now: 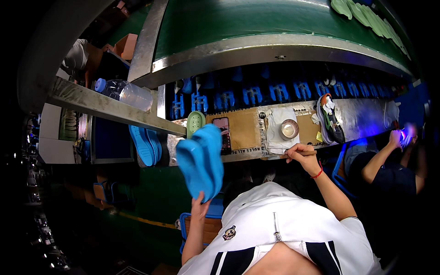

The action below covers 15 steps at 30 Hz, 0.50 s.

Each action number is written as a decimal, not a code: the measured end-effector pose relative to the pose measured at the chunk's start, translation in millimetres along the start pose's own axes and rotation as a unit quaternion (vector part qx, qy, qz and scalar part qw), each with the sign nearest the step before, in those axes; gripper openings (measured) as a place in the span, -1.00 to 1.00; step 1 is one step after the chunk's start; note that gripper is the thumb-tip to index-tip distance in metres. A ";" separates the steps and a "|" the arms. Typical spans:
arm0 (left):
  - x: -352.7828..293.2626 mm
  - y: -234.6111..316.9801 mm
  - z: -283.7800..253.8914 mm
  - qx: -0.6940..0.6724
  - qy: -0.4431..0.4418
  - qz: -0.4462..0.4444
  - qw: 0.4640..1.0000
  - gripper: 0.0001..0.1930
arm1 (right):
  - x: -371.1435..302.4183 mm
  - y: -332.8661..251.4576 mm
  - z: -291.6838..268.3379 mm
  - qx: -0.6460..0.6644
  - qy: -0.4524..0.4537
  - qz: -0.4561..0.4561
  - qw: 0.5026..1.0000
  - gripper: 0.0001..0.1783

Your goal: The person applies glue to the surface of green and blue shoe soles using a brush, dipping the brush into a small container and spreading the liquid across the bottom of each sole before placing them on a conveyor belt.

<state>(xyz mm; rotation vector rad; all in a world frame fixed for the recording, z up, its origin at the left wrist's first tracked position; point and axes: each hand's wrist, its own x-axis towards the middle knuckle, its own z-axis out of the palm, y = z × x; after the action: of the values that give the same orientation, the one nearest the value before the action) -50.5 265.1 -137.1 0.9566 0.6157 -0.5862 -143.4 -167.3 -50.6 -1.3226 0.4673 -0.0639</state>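
Blue foam clogs, seemingly a pair pressed together, are raised in front of the bench's left part. My left hand is closed around their lower end. Over the bench's front edge, my right hand pinches a slim wooden-handled tool; I cannot make out its tip clearly. Just beyond that hand, a small round cup with whitish contents stands on a white cloth. Behind the blue clogs rests a light green clog, and a phone lies to their right on cardboard.
More blue clogs lie at the bench's left end. A metal bar crosses there, with a plastic bottle behind it. A sneaker stands right of the cup. Beyond runs a green conveyor. A co-worker sits far right.
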 end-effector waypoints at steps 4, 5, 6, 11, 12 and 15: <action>47.1 -41.9 103.4 -0.042 -0.131 -0.081 0.987 -0.37 | -3.7 -1.1 -7.3 0.008 0.019 -0.011 1.000 -0.87; 57.2 -50.4 126.2 -0.038 -0.117 -0.092 0.988 -0.33 | -6.0 0.3 -9.7 0.016 0.028 -0.015 0.999 -0.87; 72.9 -61.7 136.0 -0.021 -0.143 -0.088 0.986 -0.32 | -6.8 1.9 -12.2 0.014 0.030 -0.020 0.999 -0.87; 102.0 -106.2 190.8 -0.030 -0.108 -0.067 0.991 -0.42 | -11.6 7.2 -22.5 0.004 0.052 -0.021 0.998 -0.87; 100.1 -113.9 196.3 -0.037 -0.091 -0.065 0.993 -0.42 | -11.6 8.2 -23.7 0.005 0.059 -0.020 0.998 -0.88; 104.1 -122.5 198.3 -0.052 -0.072 -0.077 0.993 -0.43 | -7.9 11.5 -27.1 -0.005 0.077 -0.029 0.997 -0.87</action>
<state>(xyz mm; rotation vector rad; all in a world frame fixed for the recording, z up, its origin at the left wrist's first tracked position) -21.3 17.6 -192.4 0.7657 0.5880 -0.7475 -162.9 -186.8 -63.7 -1.3457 0.5608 -0.2140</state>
